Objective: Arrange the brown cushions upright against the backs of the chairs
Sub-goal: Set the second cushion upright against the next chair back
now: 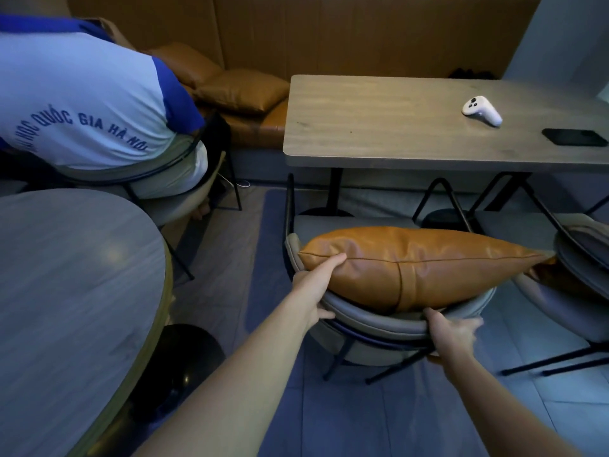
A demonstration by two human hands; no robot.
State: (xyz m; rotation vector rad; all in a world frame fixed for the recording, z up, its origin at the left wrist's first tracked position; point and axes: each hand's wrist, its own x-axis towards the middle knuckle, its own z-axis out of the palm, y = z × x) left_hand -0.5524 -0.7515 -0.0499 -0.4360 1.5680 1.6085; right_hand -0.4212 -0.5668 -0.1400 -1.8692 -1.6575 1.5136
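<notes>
Brown leather fills the left hand (318,285): it grips the left end of the cushion (418,265), thumb laid along the top seam and fingers curled under the near face, some of them touching the chair's backrest. The right hand (456,334) is closed over the top edge of the grey chair (379,321) back, fingers wrapped over the rim just beneath the cushion's lower edge; whether it also touches the cushion cannot be told. The cushion stands on its long edge, leaning along the curved backrest, its right corner reaching over to a second grey chair (580,255) beside it. Beyond both chairs is a wooden table (379,127), with a white controller (482,110) and a black phone (575,136) near its right edge. More brown cushions (240,90) lie flat on the bench behind, by the table's far left corner. A seated person (82,103) is at the left.
</notes>
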